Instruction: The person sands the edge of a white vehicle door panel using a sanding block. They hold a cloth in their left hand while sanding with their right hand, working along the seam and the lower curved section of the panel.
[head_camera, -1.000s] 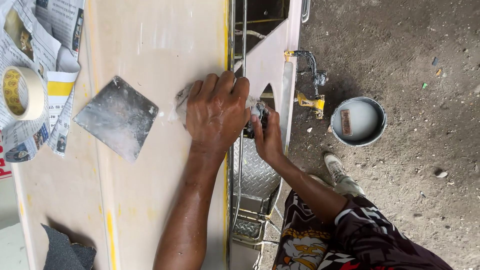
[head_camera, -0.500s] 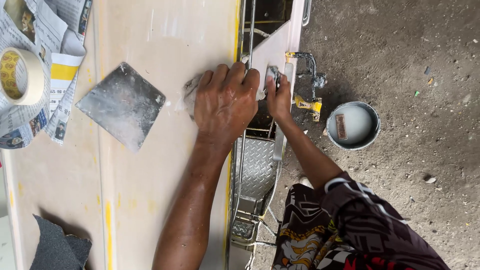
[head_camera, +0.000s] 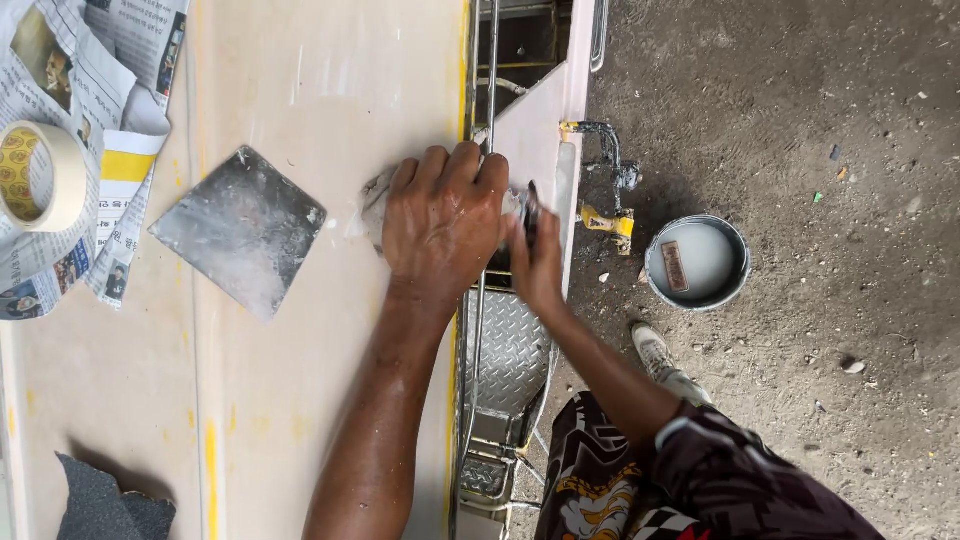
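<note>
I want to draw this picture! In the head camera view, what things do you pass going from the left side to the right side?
Roll of tape → square metal plate → left hand → right hand → round tub on the ground.
</note>
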